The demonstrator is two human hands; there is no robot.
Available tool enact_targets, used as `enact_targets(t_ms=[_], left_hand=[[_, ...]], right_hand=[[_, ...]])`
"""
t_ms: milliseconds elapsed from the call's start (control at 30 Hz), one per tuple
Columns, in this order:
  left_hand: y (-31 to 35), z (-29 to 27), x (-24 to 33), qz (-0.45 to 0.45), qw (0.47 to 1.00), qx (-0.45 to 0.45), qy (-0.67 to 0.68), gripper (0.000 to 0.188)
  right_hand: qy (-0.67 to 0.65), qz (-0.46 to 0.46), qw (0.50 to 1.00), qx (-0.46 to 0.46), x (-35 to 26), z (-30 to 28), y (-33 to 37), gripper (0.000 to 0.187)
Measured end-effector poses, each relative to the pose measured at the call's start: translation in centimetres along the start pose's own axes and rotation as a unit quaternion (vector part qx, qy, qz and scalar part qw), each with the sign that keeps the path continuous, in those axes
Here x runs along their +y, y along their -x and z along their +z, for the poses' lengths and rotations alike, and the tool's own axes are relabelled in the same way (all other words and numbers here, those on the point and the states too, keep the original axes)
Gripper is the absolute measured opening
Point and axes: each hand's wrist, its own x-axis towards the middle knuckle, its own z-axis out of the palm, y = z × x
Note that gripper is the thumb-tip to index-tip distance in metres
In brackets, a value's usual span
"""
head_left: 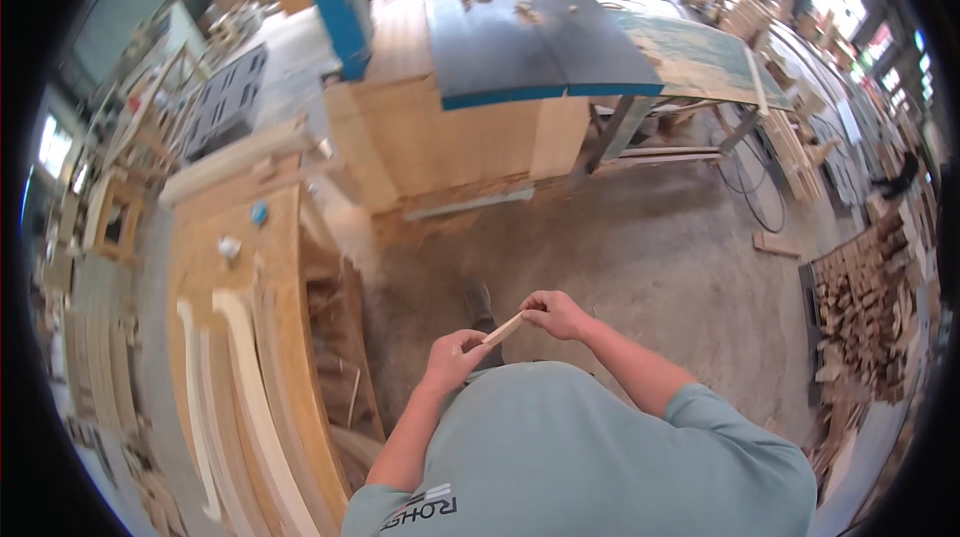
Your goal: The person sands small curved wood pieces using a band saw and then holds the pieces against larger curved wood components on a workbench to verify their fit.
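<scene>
A short, narrow strip of pale wood (503, 328) is held in front of my body, tilted up toward the right. Its lower end is pinched by my left hand (456, 358), with the thumb along it. At the other end, the fingers of my right hand (556, 315) close round the strip's tip. Both hands are raised above the concrete floor, away from any table.
On my left, a wooden workbench (283, 297) carries several long curved wood pieces (250, 357) and a blue roll (259, 212). Ahead stands a machine with a dark table (530, 42) and a blue column (340, 12). Stacked wood offcuts (865, 307) lie at right.
</scene>
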Motion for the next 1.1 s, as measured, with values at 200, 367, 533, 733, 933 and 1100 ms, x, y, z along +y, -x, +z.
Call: enact_targets(t_ms=[200, 367, 533, 733, 933, 1100], left_hand=[[-16.3, -1.6, 8.0, 0.088, 0.989, -0.072, -0.092, 0.022], [-30.2, -3.0, 14.8, 0.211, 0.971, 0.081, -0.084, 0.018], [-44.3, -3.3, 18.6, 0.296, 0.914, 0.242, -0.132, 0.013], [-55.0, -0.3, 20.2, 0.292, 0.899, 0.276, -0.176, 0.014], [-60.9, 3.3, 23.3, 0.255, 0.878, 0.323, -0.245, 0.014], [-64.1, 4.9, 25.7, 0.238, 0.875, 0.34, -0.249, 0.013]], right_hand=[[-0.017, 0.024, 0.989, 0.143, -0.7, -9.4, -7.6, 0.024], [-0.199, -0.037, 0.919, 0.339, -2.5, -16.8, -15.1, 0.048], [-0.207, 0.016, 0.937, 0.282, -5.6, -23.0, -18.9, 0.042], [-0.124, -0.023, 0.964, 0.233, -5.2, -31.1, -25.0, 0.034], [-0.018, -0.124, 0.982, 0.142, -6.3, -39.8, -31.1, 0.028], [0.121, -0.206, 0.97, 0.05, -6.7, -45.1, -35.9, 0.025]])
